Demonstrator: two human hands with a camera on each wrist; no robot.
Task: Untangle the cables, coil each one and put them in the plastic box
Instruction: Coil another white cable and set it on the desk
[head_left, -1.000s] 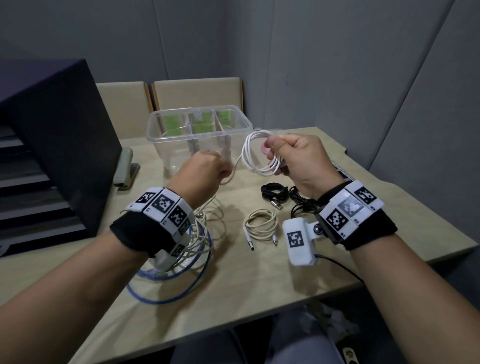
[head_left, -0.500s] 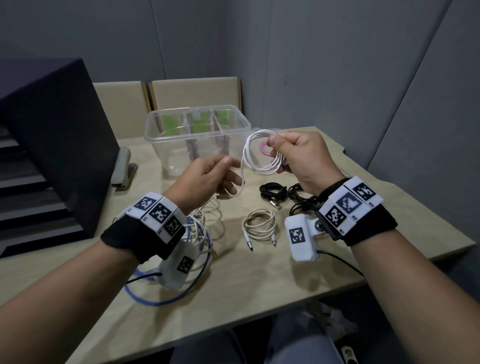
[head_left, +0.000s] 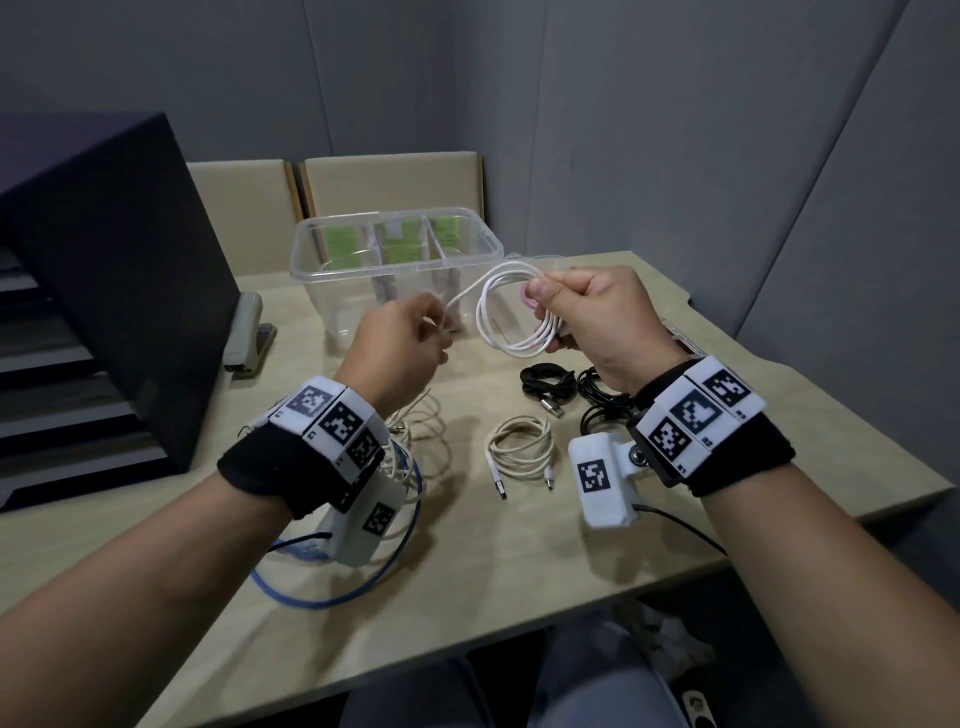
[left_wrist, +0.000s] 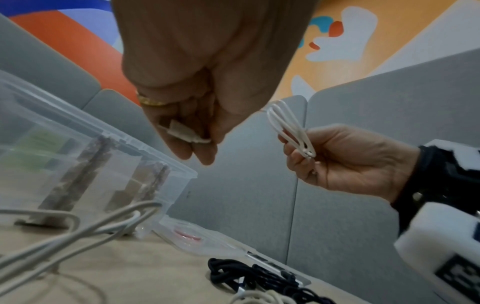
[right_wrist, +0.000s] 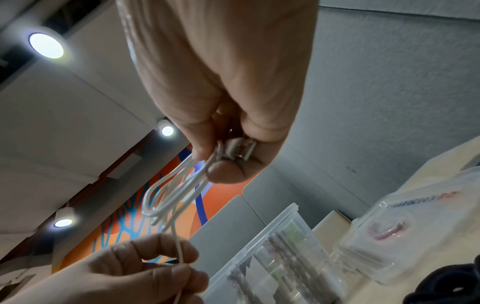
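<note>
A: How far along does this look?

B: Partway, I'd judge. The plastic box (head_left: 488, 244) stands at the back of the surface (head_left: 519, 571) with no cable visible inside. 1 cream cable (head_left: 521, 448) lies coiled near the front, and 2 black bundles (head_left: 550, 382) sit just beside the right wrist, apparently coiled. A loose heap of white and blue cable (head_left: 332, 597) under the left forearm looks untouched.

A: And the one in hand?

B: The white cable (head_left: 506, 317) is nearly coiled. The right hand (head_left: 597, 322) is raised in front of the box, fingers and thumb curled round several loops, with 1 plug tucked against the fingers in the right wrist view. The left hand (head_left: 400, 348) is held lower and nearer, fingers curled, pinching the free tail close to its other plug (left_wrist: 184, 133).

A: What's left?

B: Probably 1 last wrap of that tail, then all coils into the box, and the heap to sort out.
</note>
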